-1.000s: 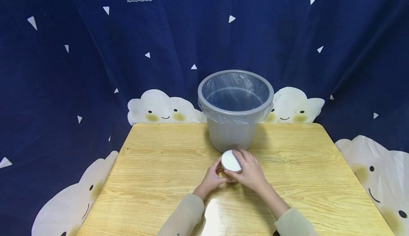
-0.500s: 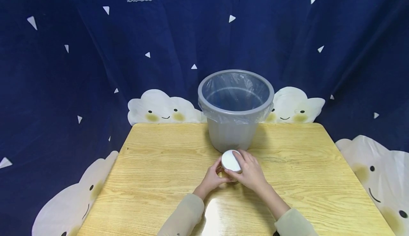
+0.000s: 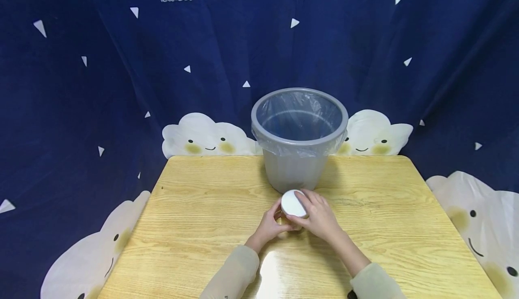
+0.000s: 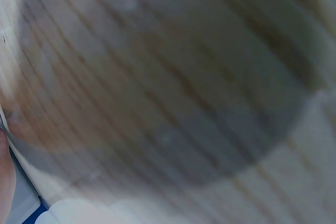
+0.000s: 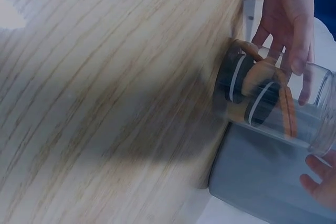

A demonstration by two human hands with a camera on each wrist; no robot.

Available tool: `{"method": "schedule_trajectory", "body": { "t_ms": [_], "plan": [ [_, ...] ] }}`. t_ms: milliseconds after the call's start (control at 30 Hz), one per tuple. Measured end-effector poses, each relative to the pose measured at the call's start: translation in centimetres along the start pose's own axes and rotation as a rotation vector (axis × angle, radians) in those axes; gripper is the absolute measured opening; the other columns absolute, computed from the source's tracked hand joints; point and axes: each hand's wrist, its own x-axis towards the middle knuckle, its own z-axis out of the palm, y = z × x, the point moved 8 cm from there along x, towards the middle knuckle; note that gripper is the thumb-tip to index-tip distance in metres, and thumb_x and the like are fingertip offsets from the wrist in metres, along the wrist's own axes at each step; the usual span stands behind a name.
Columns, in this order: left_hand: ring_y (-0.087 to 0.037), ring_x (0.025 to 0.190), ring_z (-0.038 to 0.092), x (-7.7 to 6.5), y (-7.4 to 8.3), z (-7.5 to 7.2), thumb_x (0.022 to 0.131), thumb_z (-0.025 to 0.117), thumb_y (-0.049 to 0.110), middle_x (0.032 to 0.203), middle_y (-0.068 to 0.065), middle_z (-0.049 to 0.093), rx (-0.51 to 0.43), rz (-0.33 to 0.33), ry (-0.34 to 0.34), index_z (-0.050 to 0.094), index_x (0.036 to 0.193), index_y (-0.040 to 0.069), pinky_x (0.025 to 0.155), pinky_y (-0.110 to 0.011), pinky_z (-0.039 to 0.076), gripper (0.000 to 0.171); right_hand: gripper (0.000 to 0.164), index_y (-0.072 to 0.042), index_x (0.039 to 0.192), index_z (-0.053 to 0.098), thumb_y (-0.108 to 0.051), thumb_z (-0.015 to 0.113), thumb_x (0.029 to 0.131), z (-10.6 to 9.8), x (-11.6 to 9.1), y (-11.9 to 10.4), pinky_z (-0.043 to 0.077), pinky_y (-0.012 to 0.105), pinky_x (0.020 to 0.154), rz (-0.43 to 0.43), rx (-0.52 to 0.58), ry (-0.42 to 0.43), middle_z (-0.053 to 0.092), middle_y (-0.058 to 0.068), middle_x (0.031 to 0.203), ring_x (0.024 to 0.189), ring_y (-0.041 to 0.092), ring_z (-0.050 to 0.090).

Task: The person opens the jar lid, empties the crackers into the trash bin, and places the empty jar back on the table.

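A clear jar (image 5: 302,124) stands on the table just in front of the bin. Dark sandwich cookies (image 5: 265,102) with a pale filling and several tan cookies (image 5: 290,114) lie inside it. My left hand (image 3: 269,226) grips the jar low down, its fingers and thumb spread round the side. On top is a round white lid (image 3: 291,203), which my right hand (image 3: 318,215) holds by the edge, with thumb and fingers curled over its right side. From the head, the lid and hands hide most of the jar. The left wrist view shows mostly blurred, shadowed wood.
A grey bin (image 3: 298,173) with a clear plastic liner (image 3: 324,149) stands behind the jar, near the back of the wooden table (image 3: 202,204). A dark blue curtain (image 3: 219,42) with white triangles and smiling clouds surrounds the table.
My right hand and forearm have shifted very slightly to the right, the thumb moving a little along the lid's near edge. The left hand keeps its place on the jar.
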Motion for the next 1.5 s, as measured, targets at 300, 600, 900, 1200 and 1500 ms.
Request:
{"method": "schedule_trajectory", "body": {
  "t_ms": [300, 600, 900, 1200, 1500],
  "plan": [
    [-0.025, 0.12, 0.047, -0.2, 0.4, 0.0, 0.072, 0.077, 0.006, 0.133, -0.014, 0.047, 0.01, 0.003, 0.01, 0.034, 0.139, 0.008, 0.097, -0.03, 0.042, 0.08, 0.071, -0.009, 0.128, 0.052, -0.051, 0.068, 0.073, 0.3, 0.2, 0.3, 0.034, 0.055, 0.099, -0.032, 0.031, -0.066, 0.049, 0.018, 0.129, 0.116, 0.037, 0.047],
    [-0.025, 0.121, 0.046, 0.3, -2.2, 0.3, 0.071, 0.078, 0.01, 0.134, -0.012, 0.047, 0.043, 0.053, 0.034, 0.033, 0.14, 0.014, 0.096, -0.03, 0.043, 0.083, 0.073, -0.011, 0.129, 0.051, -0.055, 0.066, 0.074, 0.3, 0.4, 0.7, 0.032, 0.055, 0.1, -0.081, 0.032, -0.139, 0.048, 0.016, 0.132, 0.118, 0.036, 0.045],
    [-0.022, 0.123, 0.044, 0.5, -2.8, 0.4, 0.071, 0.078, 0.014, 0.137, -0.006, 0.044, 0.052, 0.018, 0.022, 0.03, 0.142, 0.02, 0.097, -0.029, 0.042, 0.086, 0.073, -0.012, 0.13, 0.051, -0.056, 0.067, 0.073, 0.3, 0.7, 1.0, 0.031, 0.056, 0.1, -0.096, 0.069, -0.18, 0.048, 0.014, 0.133, 0.119, 0.035, 0.045],
    [-0.026, 0.121, 0.045, 0.0, 0.3, 0.1, 0.071, 0.076, 0.003, 0.135, -0.013, 0.045, 0.0, 0.017, 0.011, 0.033, 0.14, 0.008, 0.097, -0.033, 0.042, 0.081, 0.071, -0.013, 0.128, 0.053, -0.055, 0.068, 0.072, 0.1, 1.0, 1.4, 0.032, 0.056, 0.099, -0.117, 0.15, -0.198, 0.048, 0.013, 0.133, 0.119, 0.036, 0.045],
    [-0.028, 0.121, 0.044, -0.2, 0.8, 0.1, 0.072, 0.076, 0.003, 0.136, -0.014, 0.044, 0.009, 0.008, 0.015, 0.032, 0.14, 0.007, 0.098, -0.033, 0.042, 0.081, 0.071, -0.014, 0.13, 0.052, -0.053, 0.068, 0.073, 0.4, 1.2, 1.8, 0.031, 0.057, 0.099, -0.14, 0.218, -0.265, 0.046, 0.013, 0.136, 0.121, 0.036, 0.043]
  ]
}}
